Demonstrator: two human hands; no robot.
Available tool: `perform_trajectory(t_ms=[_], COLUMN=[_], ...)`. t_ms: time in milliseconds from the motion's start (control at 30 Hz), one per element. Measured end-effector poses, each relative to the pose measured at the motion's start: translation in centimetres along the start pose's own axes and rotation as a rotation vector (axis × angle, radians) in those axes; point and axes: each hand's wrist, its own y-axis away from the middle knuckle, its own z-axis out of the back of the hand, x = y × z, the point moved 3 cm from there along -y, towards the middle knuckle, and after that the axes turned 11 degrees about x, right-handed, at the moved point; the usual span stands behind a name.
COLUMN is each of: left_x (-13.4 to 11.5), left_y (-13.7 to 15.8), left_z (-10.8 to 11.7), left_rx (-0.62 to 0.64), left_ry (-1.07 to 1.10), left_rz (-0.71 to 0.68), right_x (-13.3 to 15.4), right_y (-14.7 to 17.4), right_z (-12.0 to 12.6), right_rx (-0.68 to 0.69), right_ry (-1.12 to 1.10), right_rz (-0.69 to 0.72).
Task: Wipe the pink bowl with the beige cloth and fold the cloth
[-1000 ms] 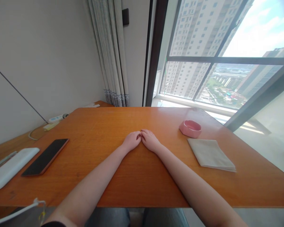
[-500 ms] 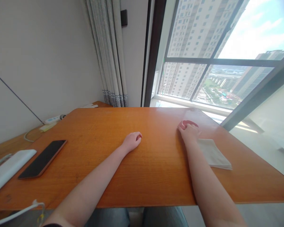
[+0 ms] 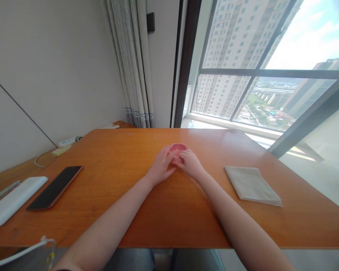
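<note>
A small pink bowl (image 3: 177, 146) sits at the middle of the wooden table, between my two hands. My left hand (image 3: 162, 164) curves round its left side, with fingers reaching over its near side. On the right, my right hand (image 3: 190, 162) grips the rim with bent fingers. Both hands hide much of the near part of the bowl, and only its far rim and some of the inside show. To the right of my right forearm lies a folded light grey cloth (image 3: 252, 184), apart from both hands.
The wooden table (image 3: 113, 150) stretches out ahead. A dark phone (image 3: 55, 188) and a white flat device (image 3: 18, 201) lie at the left. Near the front left corner hangs a white cable (image 3: 25, 251). A power strip (image 3: 69, 141) is beyond the left edge, a large window behind.
My right hand has brought the pink bowl leftward from beside the cloth to the table's middle. My left hand has uncurled and moved slightly forward to the bowl. The cloth stayed put.
</note>
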Motion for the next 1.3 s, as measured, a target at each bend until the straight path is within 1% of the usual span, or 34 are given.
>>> perform_trajectory(t_ms=[33, 100, 167, 233, 267, 333, 433, 500, 567, 667, 733, 800, 1000, 1100, 1133, 1200, 1267, 1300], left_x=[-0.4, -0.8, -0.7, 0.3, 1.3, 4.0, 9.0, 12.0, 14.2, 16.0, 16.6, 16.9, 16.9, 17.1, 17.2, 17.4, 17.4, 17.2], left_y=[0.0, 0.2, 0.7, 1.4, 1.9, 3.1, 5.7, 7.6, 9.2, 11.0, 11.5, 11.7, 11.8, 11.8, 11.8, 11.7, 11.6, 11.5], left_z=[0.3, 1.0, 1.9, 3.0, 3.6, 5.2, 7.6, 8.9, 9.6, 9.8, 9.5, 9.2, 8.9, 8.9, 8.8, 8.8, 8.6, 8.6], left_rx=[0.034, 0.099, 0.121, 0.102, 0.080, 0.020, -0.073, -0.139, -0.190, -0.212, -0.211, -0.216, -0.202, -0.169, -0.154, -0.119, -0.080, -0.074], left_ry=[-0.029, -0.057, -0.046, -0.032, -0.041, -0.110, -0.297, -0.403, -0.465, -0.508, -0.504, -0.488, -0.479, -0.488, -0.489, -0.485, -0.473, -0.467], left_rz=[-0.015, -0.024, -0.018, 0.016, 0.059, 0.198, 0.450, 0.593, 0.705, 0.837, 0.887, 0.903, 0.920, 0.937, 0.943, 0.957, 0.978, 0.993], right_x=[1.5, 3.4, 4.1, 4.1, 3.8, 2.9, 1.2, 0.5, 0.1, 0.5, 1.0, 1.2, 0.9, 1.1, 1.1, 0.4, -1.4, -2.7], right_y=[-0.1, 0.1, 0.5, 0.8, 1.0, 1.0, 0.7, 0.5, 0.4, 0.4, 0.5, 0.6, 0.6, 0.6, 0.6, 1.1, 2.5, 3.6], right_z=[-0.5, -1.1, -1.3, -1.1, -1.0, -1.2, -2.4, -3.4, -4.1, -4.5, -4.4, -4.3, -4.7, -4.0, -3.4, -1.8, 0.4, 1.8], right_rx=[-0.002, -0.019, -0.046, -0.100, -0.138, -0.186, -0.136, -0.098, -0.088, -0.056, -0.021, 0.000, 0.037, 0.068, 0.114, 0.278, 0.457, 0.481], right_ry=[-0.035, -0.093, -0.159, -0.225, -0.248, -0.266, -0.260, -0.260, -0.271, -0.284, -0.279, -0.273, -0.271, -0.210, -0.168, -0.080, -0.032, -0.015], right_rz=[0.068, 0.150, 0.194, 0.213, 0.197, 0.115, -0.016, -0.058, -0.082, -0.056, -0.018, -0.010, -0.047, -0.068, -0.087, -0.164, -0.298, -0.370])
